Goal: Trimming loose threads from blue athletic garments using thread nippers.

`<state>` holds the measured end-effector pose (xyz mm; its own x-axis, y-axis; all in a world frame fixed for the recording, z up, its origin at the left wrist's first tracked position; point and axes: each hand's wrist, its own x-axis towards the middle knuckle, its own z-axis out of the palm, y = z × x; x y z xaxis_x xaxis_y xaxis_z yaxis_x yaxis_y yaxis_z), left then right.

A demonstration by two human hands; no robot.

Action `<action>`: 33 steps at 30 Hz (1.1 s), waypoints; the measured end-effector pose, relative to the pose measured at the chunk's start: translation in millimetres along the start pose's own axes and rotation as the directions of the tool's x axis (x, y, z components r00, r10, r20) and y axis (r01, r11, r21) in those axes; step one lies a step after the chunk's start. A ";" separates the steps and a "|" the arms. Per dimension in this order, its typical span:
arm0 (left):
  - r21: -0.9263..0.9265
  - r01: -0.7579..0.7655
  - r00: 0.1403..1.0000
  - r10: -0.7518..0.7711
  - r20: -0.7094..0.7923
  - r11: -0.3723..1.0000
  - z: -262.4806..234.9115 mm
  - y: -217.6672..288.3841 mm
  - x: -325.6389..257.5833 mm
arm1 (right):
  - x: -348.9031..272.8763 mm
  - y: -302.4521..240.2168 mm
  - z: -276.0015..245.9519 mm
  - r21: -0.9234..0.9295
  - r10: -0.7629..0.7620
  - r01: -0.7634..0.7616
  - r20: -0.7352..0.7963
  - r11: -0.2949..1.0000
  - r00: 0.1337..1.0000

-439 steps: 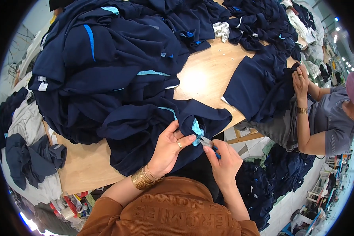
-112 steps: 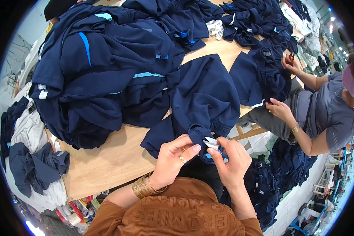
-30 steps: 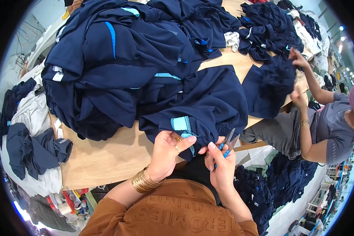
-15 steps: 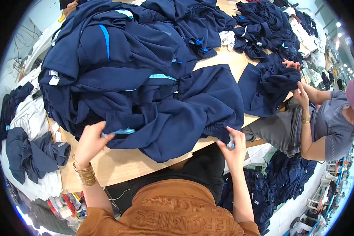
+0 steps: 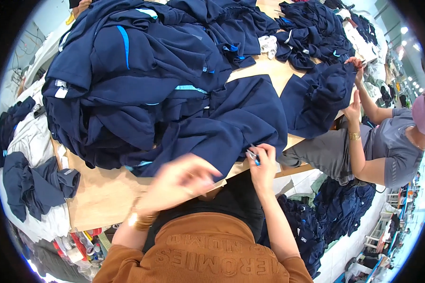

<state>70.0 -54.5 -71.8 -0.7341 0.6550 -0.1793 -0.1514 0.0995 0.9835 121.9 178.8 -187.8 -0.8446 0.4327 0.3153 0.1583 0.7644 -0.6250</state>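
A navy garment lies spread over the near edge of the wooden table. My right hand rests at the garment's lower right edge, shut on small blue-handled thread snips. My left hand is blurred with motion, fingers apart, over the garment's near hem, and nothing shows in it. A gold bangle sits on that wrist.
A big heap of navy garments with light-blue trim fills the table's far side. A person in grey at the right handles another navy piece. White and navy cloth hangs at the left. More navy garments lie on the floor.
My left hand has swung from the table's left part back to the right, onto the garment's near hem. My right hand has stayed at the garment's edge with the snips.
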 end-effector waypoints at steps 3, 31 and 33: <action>0.203 0.035 0.923 -0.109 0.369 0.979 41.8 -36.9 20.9 | 3.1 2.8 12.3 0.020 0.087 -0.087 -0.007 0.996 0.996; -0.762 -0.160 0.939 -0.141 -0.313 0.628 46.4 -28.4 64.2 | 17.1 -24.7 -65.0 0.364 -0.058 0.126 -0.194 0.923 0.979; -0.741 -0.190 0.934 -0.115 -0.339 0.644 44.9 -11.8 57.7 | 14.8 -29.7 -69.3 0.414 -0.056 0.123 -0.170 0.902 0.984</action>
<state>59.2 15.8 -92.6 -0.8926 0.3459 -0.2891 -0.4485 -0.6160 0.6477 140.1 195.7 -115.1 -0.7526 0.4644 0.4668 -0.1728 0.5448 -0.8206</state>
